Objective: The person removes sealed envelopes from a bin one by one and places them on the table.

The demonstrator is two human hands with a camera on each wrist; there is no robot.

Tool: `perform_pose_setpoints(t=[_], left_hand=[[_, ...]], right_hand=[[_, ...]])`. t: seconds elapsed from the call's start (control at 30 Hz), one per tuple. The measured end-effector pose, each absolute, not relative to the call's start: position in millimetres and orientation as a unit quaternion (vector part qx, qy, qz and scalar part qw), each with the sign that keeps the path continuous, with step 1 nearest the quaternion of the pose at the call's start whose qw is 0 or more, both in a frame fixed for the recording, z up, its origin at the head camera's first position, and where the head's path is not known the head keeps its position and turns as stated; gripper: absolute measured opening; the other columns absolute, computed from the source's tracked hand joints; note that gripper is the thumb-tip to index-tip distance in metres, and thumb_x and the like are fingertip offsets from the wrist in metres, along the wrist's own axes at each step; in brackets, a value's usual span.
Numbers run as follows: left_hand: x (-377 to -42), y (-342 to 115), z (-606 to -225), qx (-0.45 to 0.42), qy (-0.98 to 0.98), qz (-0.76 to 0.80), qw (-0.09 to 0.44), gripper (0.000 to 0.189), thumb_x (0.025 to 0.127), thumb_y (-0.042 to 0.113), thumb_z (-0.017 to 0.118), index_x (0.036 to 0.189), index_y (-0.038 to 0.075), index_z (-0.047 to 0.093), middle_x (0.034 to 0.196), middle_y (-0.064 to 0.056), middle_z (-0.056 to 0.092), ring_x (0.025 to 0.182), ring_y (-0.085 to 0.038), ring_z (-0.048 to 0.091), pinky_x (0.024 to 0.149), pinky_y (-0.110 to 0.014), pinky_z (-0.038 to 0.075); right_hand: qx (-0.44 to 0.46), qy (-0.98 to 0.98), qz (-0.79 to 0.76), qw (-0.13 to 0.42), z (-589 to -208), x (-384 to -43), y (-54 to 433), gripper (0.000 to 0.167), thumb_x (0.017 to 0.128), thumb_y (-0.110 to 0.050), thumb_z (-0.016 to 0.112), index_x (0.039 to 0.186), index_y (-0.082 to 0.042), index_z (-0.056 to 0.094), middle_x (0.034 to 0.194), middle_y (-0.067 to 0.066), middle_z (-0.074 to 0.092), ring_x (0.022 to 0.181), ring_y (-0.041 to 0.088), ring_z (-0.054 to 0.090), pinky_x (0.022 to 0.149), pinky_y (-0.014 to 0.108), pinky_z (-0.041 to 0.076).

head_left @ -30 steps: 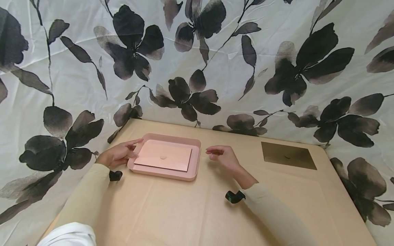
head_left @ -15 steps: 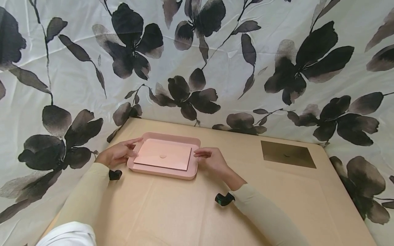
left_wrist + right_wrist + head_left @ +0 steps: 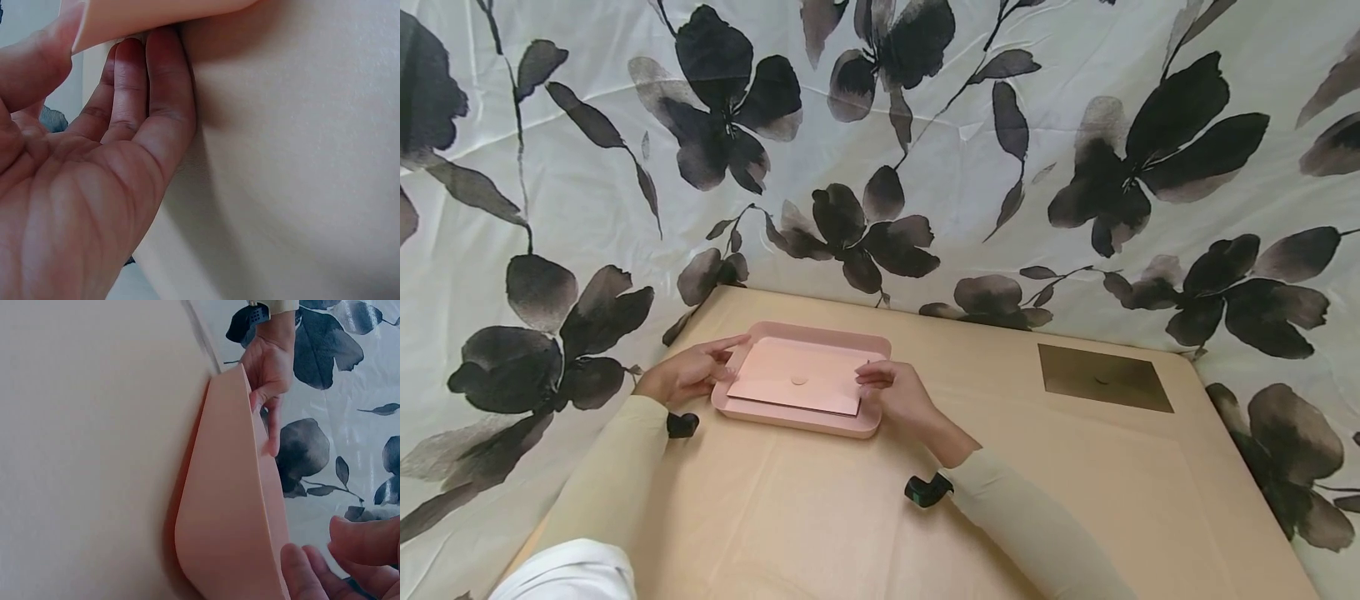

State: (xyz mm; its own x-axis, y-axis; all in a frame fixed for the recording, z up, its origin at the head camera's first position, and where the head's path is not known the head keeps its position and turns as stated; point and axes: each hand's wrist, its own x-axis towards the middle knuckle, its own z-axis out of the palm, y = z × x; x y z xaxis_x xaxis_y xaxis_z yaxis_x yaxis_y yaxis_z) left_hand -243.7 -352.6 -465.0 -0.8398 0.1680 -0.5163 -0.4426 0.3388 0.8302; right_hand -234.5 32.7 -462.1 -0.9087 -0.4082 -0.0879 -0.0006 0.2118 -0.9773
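While the table (image 3: 820,508) bears it all, the tray (image 3: 797,419) sits at its 10 o'clock, likely for two-handed reach. Card (image 3: 797,367) lies inside the tray. Brown sheet (image 3: 1105,377) is well apart, tray's 3 o'clock. Left hand (image 3: 688,375) pinches the 9 o'clock rim, probably steadying it. Right hand (image 3: 904,396) is at the card's 3 o'clock edge; can't tell if it grips.

Head view looks forward, down; close wrist views share the tray (image 3: 797,422).
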Motion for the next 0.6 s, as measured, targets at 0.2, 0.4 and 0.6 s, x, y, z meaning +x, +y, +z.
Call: perform_pose_setpoints(t=[0.2, 0.4, 0.6], left_hand=[[-243, -354, -468, -0.076, 0.760, 0.584, 0.275, 0.086, 0.101, 0.002, 0.058, 0.168, 0.030, 0.012, 0.173, -0.024, 0.012, 0.132, -0.026, 0.053, 0.098, -0.034, 0.059], [-244, -355, -470, -0.076, 0.760, 0.584, 0.275, 0.085, 0.101, 0.003, 0.058, 0.168, 0.031, 0.014, 0.173, -0.024, 0.012, 0.131, -0.025, 0.054, 0.098, -0.033, 0.059], [-244, -356, -470, -0.077, 0.757, 0.588, 0.275, 0.086, 0.101, 0.003, 0.059, 0.168, 0.030, 0.014, 0.173, -0.023, 0.013, 0.130, -0.023, 0.055, 0.098, -0.034, 0.059]], right_hand=[[-0.119, 0.752, -0.623, 0.182, -461, -231, 22, 0.038, 0.092, 0.009, 0.066, 0.130, 0.009, 0.064, 0.133, 0.027, 0.066, 0.115, 0.033, 0.068, 0.093, 0.029, 0.060], [-0.097, 0.752, -0.626, 0.185, -463, -228, 14, 0.047, 0.093, 0.005, 0.065, 0.139, 0.010, 0.057, 0.142, 0.028, 0.059, 0.131, 0.038, 0.061, 0.108, 0.038, 0.055], [-0.056, 0.733, -0.647, 0.202, -463, -226, 4, 0.069, 0.095, 0.002, 0.062, 0.157, 0.008, 0.033, 0.164, 0.027, 0.037, 0.154, 0.041, 0.037, 0.126, 0.048, 0.034]])
